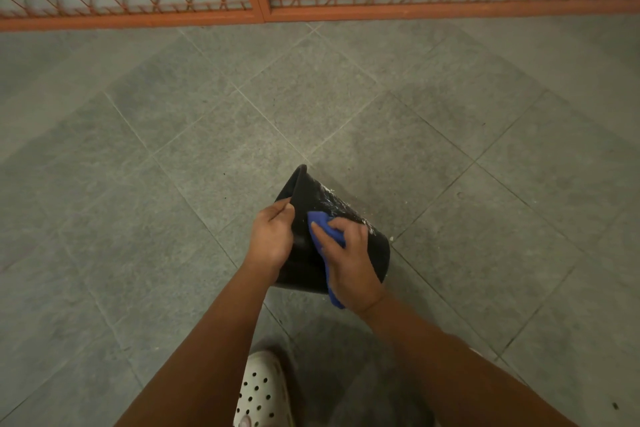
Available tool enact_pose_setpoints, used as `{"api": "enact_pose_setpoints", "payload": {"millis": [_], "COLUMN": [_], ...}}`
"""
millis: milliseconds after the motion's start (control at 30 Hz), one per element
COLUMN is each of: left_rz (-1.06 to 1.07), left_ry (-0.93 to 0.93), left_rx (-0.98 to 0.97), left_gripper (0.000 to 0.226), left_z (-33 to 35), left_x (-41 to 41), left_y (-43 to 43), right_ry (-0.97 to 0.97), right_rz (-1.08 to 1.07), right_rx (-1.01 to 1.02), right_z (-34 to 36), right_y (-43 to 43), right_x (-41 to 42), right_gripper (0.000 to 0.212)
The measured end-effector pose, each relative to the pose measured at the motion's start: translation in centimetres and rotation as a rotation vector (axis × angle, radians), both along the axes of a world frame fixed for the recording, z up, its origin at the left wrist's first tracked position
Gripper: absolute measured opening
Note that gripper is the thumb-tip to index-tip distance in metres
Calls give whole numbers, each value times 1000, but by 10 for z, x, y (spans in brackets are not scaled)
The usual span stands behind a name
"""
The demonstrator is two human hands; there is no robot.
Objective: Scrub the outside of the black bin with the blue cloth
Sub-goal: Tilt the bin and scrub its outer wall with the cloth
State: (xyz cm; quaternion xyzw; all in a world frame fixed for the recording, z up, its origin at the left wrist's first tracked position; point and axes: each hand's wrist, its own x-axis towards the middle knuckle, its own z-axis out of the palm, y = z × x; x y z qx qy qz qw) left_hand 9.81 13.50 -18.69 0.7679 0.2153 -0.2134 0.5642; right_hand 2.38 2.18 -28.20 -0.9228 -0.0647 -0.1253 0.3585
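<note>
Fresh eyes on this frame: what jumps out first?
A round black plastic bin, tilted at centre, has its rim held by the left hand. The right hand presses a crumpled blue cloth against its white-streaked outer wall. An orange metal lattice gate spans the top.

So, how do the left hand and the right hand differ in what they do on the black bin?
The left hand grips the rim of the black bin bare, while the right hand holds the blue cloth against it. The left hand sits at the bin's open end; the right hand lies on the outer wall, nearer the base. Both touch the same tilted bin.
</note>
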Motion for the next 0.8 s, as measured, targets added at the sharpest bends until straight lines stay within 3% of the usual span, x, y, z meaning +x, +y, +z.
{"api": "enact_pose_setpoints", "payload": {"millis": [167,300,400,667,800], "left_rz": [10,-25,-38,-50,-15], "left_ry": [13,-19,-34,-18,-13], "left_rx": [-59,-19,-12,-36,-85], "left_gripper": [30,29,29,28,29], "left_z": [0,-1,2,3,3], "left_x": [2,0,-2,0,-1], "left_y": [3,0,-5,-4,-5], "right_ry": [-57,77,207,-51,66], "right_rz": [130,-75,-209,5,-113], "right_rx": [-50,24,25,26,50], "right_z": [4,5,7,6,8], "right_y": [9,6,0,8,0], "right_x": [11,37,40,10,35], "right_gripper": [53,48,61,54,50]}}
